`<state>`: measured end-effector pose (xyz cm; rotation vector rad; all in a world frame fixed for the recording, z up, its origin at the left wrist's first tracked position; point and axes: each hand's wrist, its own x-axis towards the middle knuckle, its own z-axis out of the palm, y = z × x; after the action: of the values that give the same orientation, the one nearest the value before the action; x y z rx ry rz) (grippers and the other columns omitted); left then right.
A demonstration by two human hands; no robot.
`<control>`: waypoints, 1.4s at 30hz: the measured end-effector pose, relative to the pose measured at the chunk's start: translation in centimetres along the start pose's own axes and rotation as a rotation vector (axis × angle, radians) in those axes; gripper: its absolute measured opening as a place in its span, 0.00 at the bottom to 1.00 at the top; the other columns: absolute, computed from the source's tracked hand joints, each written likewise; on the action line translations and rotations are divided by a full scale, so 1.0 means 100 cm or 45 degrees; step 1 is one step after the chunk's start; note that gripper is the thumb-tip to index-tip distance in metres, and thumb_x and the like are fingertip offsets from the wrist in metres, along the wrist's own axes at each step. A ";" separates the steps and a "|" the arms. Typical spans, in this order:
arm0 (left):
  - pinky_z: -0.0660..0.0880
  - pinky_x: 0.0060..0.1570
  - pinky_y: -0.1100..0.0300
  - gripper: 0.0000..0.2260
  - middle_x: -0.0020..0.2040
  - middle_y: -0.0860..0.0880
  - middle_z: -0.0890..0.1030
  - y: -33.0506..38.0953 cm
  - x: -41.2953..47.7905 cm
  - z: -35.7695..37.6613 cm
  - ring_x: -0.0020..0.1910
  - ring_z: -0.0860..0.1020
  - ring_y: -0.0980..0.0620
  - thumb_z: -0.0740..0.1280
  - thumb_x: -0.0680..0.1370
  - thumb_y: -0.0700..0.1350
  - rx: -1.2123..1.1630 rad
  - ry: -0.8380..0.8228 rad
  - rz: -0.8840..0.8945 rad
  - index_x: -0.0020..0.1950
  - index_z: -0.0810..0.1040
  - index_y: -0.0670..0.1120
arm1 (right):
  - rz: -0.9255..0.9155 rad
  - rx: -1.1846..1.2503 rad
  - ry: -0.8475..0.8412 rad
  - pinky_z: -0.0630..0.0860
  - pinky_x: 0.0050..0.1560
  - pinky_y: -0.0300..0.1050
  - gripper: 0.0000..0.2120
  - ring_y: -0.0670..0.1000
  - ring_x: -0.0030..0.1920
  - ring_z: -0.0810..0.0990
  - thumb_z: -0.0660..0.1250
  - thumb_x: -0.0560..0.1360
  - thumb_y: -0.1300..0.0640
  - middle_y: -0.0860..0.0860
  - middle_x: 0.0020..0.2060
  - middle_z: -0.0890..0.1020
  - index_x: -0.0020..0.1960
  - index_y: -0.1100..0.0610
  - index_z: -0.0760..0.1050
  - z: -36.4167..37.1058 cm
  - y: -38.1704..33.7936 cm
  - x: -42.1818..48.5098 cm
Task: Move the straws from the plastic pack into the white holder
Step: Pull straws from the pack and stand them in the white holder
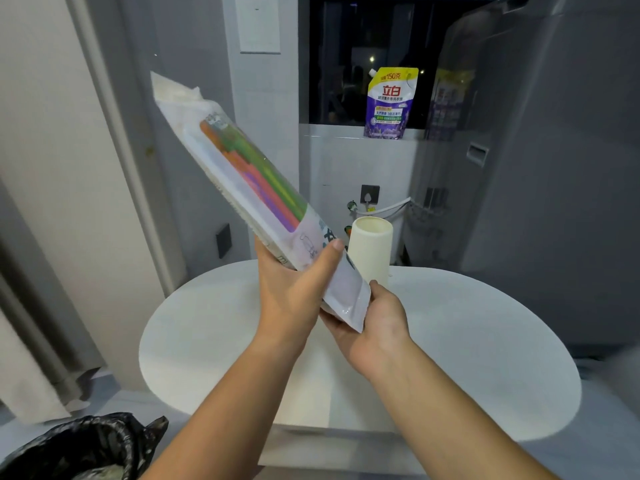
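A purple-and-yellow detergent pouch [390, 103] stands on the far window ledge, a black bin bag [83, 445] sits near left, and the pack's lower end crosses in front of the white holder [370, 251]. Your left hand [294, 289] is clamped around the plastic pack [242, 181], thumb on top; your right hand [377, 323] cups its bottom corner from beneath. The pack tilts up to the far left above the round white worktop [485, 358], coloured straws [256, 174] still inside. Grey walls surround you.
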<state>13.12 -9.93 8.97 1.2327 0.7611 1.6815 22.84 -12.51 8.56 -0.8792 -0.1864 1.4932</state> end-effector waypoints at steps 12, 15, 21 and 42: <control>0.78 0.64 0.42 0.27 0.66 0.39 0.83 -0.012 -0.008 -0.011 0.63 0.82 0.43 0.74 0.74 0.43 -0.598 0.123 -0.621 0.73 0.75 0.41 | -0.399 -0.623 0.038 0.80 0.43 0.46 0.18 0.53 0.41 0.83 0.58 0.84 0.50 0.56 0.44 0.85 0.55 0.61 0.81 -0.008 -0.024 0.003; 0.78 0.63 0.40 0.18 0.61 0.42 0.86 -0.012 -0.003 -0.014 0.57 0.85 0.45 0.70 0.79 0.41 -0.734 0.219 -0.715 0.69 0.77 0.44 | -0.638 -0.984 0.083 0.73 0.36 0.45 0.19 0.52 0.36 0.76 0.61 0.81 0.44 0.53 0.37 0.81 0.49 0.60 0.80 -0.016 -0.034 0.010; 0.82 0.50 0.45 0.11 0.51 0.44 0.88 -0.018 -0.008 -0.003 0.46 0.88 0.48 0.69 0.80 0.41 -0.820 0.246 -0.795 0.63 0.79 0.45 | -0.961 -1.176 0.031 0.69 0.31 0.35 0.15 0.44 0.27 0.72 0.66 0.80 0.49 0.55 0.30 0.77 0.41 0.60 0.76 -0.017 -0.038 0.018; 0.79 0.60 0.39 0.17 0.58 0.42 0.87 -0.008 -0.004 -0.012 0.56 0.86 0.45 0.70 0.79 0.39 -0.966 0.350 -0.729 0.69 0.77 0.44 | -0.504 -0.160 -0.120 0.58 0.21 0.37 0.14 0.45 0.22 0.60 0.73 0.75 0.54 0.48 0.26 0.64 0.37 0.54 0.69 -0.016 -0.052 0.017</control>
<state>12.25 -9.91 7.72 0.2252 0.4833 1.4431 28.12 -10.76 9.93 -0.8164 -0.4990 1.1611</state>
